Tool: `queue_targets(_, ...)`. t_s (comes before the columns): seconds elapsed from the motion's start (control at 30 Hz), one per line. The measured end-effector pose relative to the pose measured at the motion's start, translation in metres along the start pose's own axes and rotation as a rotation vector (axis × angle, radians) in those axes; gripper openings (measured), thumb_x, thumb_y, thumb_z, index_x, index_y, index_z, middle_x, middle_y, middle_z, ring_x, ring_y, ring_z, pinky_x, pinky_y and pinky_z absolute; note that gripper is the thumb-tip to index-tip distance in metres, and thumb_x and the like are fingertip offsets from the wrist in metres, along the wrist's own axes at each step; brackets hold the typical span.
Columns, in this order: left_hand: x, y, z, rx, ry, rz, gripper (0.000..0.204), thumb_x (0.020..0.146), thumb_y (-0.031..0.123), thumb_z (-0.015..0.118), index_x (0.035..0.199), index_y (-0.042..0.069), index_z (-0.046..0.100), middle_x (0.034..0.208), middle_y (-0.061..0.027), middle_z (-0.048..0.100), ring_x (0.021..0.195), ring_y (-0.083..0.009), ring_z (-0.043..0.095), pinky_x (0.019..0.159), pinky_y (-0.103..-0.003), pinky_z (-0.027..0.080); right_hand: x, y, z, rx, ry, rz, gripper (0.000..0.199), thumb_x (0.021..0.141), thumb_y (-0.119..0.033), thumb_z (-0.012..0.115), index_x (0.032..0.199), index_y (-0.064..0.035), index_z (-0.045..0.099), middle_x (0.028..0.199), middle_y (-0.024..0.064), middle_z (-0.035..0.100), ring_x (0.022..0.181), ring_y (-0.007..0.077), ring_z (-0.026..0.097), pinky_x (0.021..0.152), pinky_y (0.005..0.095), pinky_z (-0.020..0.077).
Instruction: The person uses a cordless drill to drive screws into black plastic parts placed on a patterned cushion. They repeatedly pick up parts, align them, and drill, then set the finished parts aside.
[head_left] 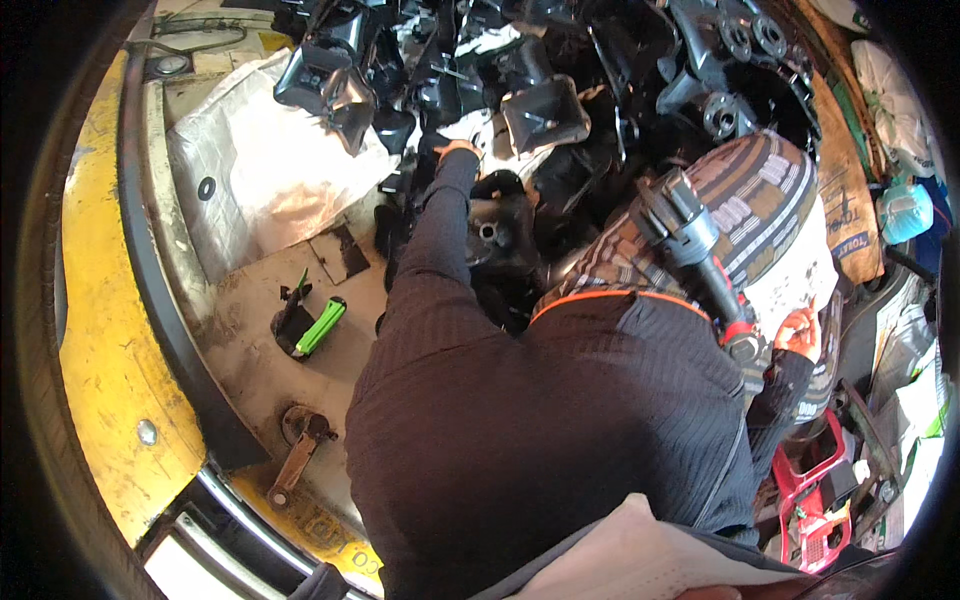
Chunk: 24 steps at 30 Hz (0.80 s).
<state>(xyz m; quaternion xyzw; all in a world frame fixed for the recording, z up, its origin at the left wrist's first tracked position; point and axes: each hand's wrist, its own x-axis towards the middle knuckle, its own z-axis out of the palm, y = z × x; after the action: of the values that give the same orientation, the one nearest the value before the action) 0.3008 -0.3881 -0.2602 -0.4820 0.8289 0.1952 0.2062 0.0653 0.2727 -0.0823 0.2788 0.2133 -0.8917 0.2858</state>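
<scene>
The heaped black metal brackets [545, 110] are glossy and smooth, as if freshly coated. The crumpled whitish plastic sheet [270, 170] has a dull sheen. The dark ribbed knit sleeve [430, 260] is matt cloth. The curved yellow painted metal rim [100, 330] is scuffed and worn. The bright green and black plastic tool [318, 328] looks smooth, and the brown rusty metal piece [295, 455] looks rough.

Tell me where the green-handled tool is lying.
In the head view, the green-handled tool lies on the grimy floor plate at left, beside the dark sleeve, just below the white sack.
</scene>
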Motion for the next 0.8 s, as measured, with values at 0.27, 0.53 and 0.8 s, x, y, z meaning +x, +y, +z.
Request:
queue_targets(0.27,-0.058,0.104,0.051,0.324,0.134,0.356,0.059,0.07,0.038,0.068,0.121,0.015,0.05,0.123,-0.0063,0.05,0.118,-0.0283,0.04,0.094,-0.047,0.033,-0.002,0.006,0.021,-0.1,0.039,-0.003,0.036,0.092,-0.011,0.045,0.127,-0.0035,0.044,0.073,-0.0025,0.04,0.063,0.009,0.038,0.057,0.0236,0.0365)
queue_targets(0.53,-0.01,0.143,0.018,0.258,0.134,0.162,0.043,0.084,0.044,0.045,0.113,0.015,0.059,0.106,-0.011,0.064,0.09,-0.0325,0.063,0.074,-0.048,0.048,-0.05,0.004,0.027,-0.16,0.094,-0.186,0.036,0.093,-0.015,0.046,0.128,-0.0042,0.044,0.07,-0.0036,0.04,0.059,0.0072,0.037,0.05,0.0203,0.0336)
queue_targets(0.8,-0.065,0.164,-0.127,-1.214,0.073,0.279,0.029,0.082,0.02,0.064,0.104,0.003,0.059,0.096,-0.011,0.062,0.073,-0.0244,0.063,0.051,-0.038,0.056,-0.052,-0.001,-0.036,-0.098,-0.032,-0.235,0.04,0.091,-0.009,0.042,0.129,0.0011,0.039,0.055,-0.0059,0.031,0.042,0.0048,0.026,0.036,0.0185,0.0226)
